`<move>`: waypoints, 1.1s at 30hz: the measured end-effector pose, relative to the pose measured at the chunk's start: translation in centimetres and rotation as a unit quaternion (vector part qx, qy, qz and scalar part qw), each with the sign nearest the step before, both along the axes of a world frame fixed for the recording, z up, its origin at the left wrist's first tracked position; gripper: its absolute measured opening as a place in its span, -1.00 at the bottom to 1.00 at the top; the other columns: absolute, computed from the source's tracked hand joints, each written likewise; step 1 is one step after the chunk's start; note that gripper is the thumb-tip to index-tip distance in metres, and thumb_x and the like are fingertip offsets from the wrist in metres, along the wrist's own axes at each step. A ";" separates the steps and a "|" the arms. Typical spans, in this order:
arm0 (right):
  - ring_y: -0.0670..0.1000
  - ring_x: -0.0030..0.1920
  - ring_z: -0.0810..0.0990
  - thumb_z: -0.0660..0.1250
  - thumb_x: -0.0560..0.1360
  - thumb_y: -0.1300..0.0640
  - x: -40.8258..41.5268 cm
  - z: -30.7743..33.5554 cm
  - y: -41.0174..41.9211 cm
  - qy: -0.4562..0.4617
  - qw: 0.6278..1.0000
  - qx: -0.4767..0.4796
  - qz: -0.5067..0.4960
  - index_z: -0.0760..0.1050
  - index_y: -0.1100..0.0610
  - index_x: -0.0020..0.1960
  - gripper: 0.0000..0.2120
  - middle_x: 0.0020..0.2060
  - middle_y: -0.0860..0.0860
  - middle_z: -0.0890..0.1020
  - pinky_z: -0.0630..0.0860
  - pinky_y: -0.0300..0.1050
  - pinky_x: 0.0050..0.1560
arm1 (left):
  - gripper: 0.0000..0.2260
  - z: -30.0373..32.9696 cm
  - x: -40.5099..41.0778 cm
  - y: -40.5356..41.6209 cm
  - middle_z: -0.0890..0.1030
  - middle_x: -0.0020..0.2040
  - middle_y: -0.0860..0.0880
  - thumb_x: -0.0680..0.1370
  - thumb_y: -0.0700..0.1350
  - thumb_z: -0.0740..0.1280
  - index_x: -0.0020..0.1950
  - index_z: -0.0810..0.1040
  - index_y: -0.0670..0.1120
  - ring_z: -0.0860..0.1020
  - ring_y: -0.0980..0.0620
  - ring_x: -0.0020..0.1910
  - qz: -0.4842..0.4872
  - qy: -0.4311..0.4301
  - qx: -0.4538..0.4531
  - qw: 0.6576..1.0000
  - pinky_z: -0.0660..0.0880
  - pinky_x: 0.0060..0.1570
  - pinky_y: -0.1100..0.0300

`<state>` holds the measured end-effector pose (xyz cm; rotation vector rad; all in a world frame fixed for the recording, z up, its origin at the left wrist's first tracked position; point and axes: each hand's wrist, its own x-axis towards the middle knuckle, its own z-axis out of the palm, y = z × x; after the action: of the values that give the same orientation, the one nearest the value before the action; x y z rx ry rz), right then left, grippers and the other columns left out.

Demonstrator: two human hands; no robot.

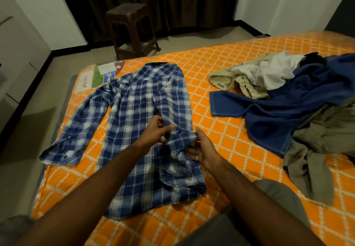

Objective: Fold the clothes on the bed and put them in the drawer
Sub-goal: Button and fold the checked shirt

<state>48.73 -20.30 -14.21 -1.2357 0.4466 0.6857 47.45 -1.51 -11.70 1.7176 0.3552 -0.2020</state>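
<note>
The left hand (156, 130) pinches a bunched sleeve of a blue and white plaid shirt (142, 122), fingers curled on the cloth. The right hand (199, 148) curls round the same sleeve from below, palm up. The shirt lies flat on the bed (221, 130), its other sleeve spread to the left. To the right lies a pile of unfolded clothes (288, 96): blue, white, khaki. A brown stool (132, 28) stands beyond the bed.

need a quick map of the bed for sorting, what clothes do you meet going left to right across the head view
plaid shirt (held by left hand and right hand) → khaki garment → white garment → blue garment
</note>
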 end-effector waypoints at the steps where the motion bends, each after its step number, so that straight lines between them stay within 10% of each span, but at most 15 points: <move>1: 0.10 -0.26 0.58 0.32 0.54 -0.28 -0.1 0.3 0.0 -0.001 0.999 -0.012 0.045 0.57 0.17 0.02 -0.52 -0.20 0.11 0.59 0.59 -0.03 -0.14 | -0.68 0.6 -0.4 0.1 0.58 0.05 -0.18 0.57 -0.13 0.43 0.23 0.37 -0.09 0.61 0.00 -0.12 -0.021 0.012 0.000 1.000 0.53 -0.28 0.17; 8: -0.02 -0.49 0.57 0.20 0.54 0.38 0.0 2.1 0.3 -0.029 0.996 -0.031 0.077 0.47 0.22 -0.11 -0.86 -0.48 0.01 0.56 0.53 -0.15 -0.41 | -0.66 4.5 -2.2 -0.6 0.60 0.14 -0.11 0.58 -0.19 0.39 0.32 0.40 -0.08 0.63 -0.05 0.05 0.001 0.112 -0.059 0.992 0.53 -0.07 0.00; 13: -0.07 -0.52 0.40 0.29 0.59 -0.18 -1.8 0.8 -0.6 0.021 0.992 0.001 0.125 0.42 0.06 -0.17 -0.66 -0.54 -0.07 0.40 0.35 -0.22 -0.44 | -0.69 7.1 -3.1 -1.8 0.33 0.29 -0.01 0.62 -0.04 0.33 0.33 0.38 -0.07 0.47 -0.20 0.28 0.008 0.123 -0.130 0.984 0.59 0.08 -0.18; 17: 0.13 -0.16 0.72 0.37 0.51 -0.30 -2.6 0.2 -0.2 0.017 0.989 0.074 0.129 0.49 0.07 0.37 -0.41 -0.09 0.12 0.70 0.60 -0.02 -0.27 | -0.61 7.1 -4.4 -4.3 0.32 0.41 0.00 0.64 0.09 0.25 0.41 0.42 -0.06 0.46 -0.20 0.33 -0.059 0.114 -0.191 0.973 0.61 0.03 -0.25; 20: 0.26 -0.01 0.68 0.37 0.54 -0.19 -2.8 1.0 0.0 0.017 0.987 0.123 0.099 0.45 0.08 0.44 -0.44 0.21 0.25 0.64 0.60 0.10 -0.18 | -0.65 7.1 -4.9 -5.3 0.40 0.39 -0.06 0.68 0.08 0.19 0.34 0.47 -0.10 0.52 -0.22 0.28 -0.048 0.063 -0.184 0.980 0.64 -0.06 -0.15; 25: 0.13 -0.19 0.66 0.16 0.60 0.21 -2.8 0.8 -0.5 0.029 0.988 0.142 0.052 0.57 0.27 0.16 -0.73 -0.04 0.22 0.67 0.63 0.02 -0.16 | -0.88 4.6 -5.0 -2.4 0.50 0.27 -0.07 0.68 -0.17 0.20 0.18 0.46 -0.09 0.55 -0.10 0.20 0.061 -0.080 0.094 0.990 0.57 -0.08 0.06; 30: 0.13 -0.32 0.67 -0.03 0.49 0.44 -3.3 1.1 -0.7 0.052 0.976 0.212 0.018 0.52 0.42 0.14 -0.60 -0.16 0.24 0.68 0.65 -0.09 -0.26 | -0.61 1.2 -7.0 -0.7 0.61 0.13 -0.17 0.56 0.19 0.36 0.18 0.57 -0.08 0.58 -0.19 0.12 0.017 0.182 -0.048 0.982 0.55 0.10 -0.10; 33: 0.28 -0.04 0.67 -0.01 0.42 0.46 -3.5 1.7 -0.6 0.026 0.976 0.212 0.048 0.52 0.40 0.23 -0.51 0.05 0.29 0.65 0.66 0.15 0.01 | -0.58 0.5 -7.7 -0.8 0.67 0.12 -0.17 0.57 0.18 0.34 0.18 0.62 -0.14 0.61 -0.16 0.13 -0.013 0.162 -0.067 0.984 0.53 0.12 -0.08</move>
<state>45.27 -20.94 -12.51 -0.8406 0.2646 0.8474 39.70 -2.35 -11.16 1.5566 0.5461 -0.5159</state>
